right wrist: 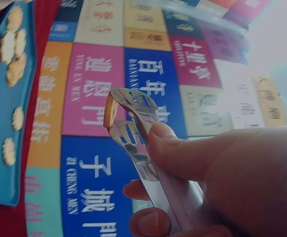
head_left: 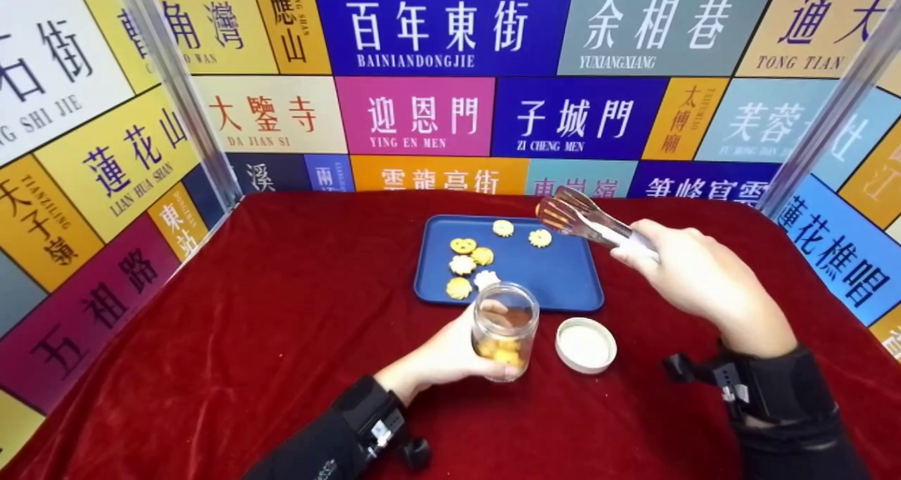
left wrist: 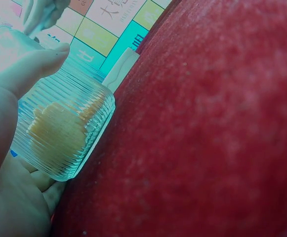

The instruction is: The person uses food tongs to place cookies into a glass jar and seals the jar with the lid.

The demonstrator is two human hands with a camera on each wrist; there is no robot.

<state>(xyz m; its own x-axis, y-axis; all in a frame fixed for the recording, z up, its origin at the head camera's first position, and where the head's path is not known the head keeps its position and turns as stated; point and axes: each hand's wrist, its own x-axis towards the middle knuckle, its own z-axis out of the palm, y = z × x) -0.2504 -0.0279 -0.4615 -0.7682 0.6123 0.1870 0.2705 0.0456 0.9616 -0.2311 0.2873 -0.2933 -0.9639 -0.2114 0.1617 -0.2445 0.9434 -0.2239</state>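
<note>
Left hand (head_left: 450, 350) grips jar (head_left: 505, 329), some cookies (head_left: 501, 352) inside; right hand (head_left: 693, 265) holds tongs (head_left: 598, 225) pinching another; seven left on tray (head_left: 556, 276), lid (head_left: 586, 346) off

Jar (head_left: 528, 325): clear ribbed glass, uncapped, mouth up; yellow cookies (head_left: 501, 352) at bottom. Tongs (head_left: 600, 226): shiny metal, slotted heads pointing 10 o'clock in head view, raised at 1 o'clock from jar. Single cookie (right wrist: 110, 111): golden-brown, seen edge-on, pinched between tong heads.
</note>
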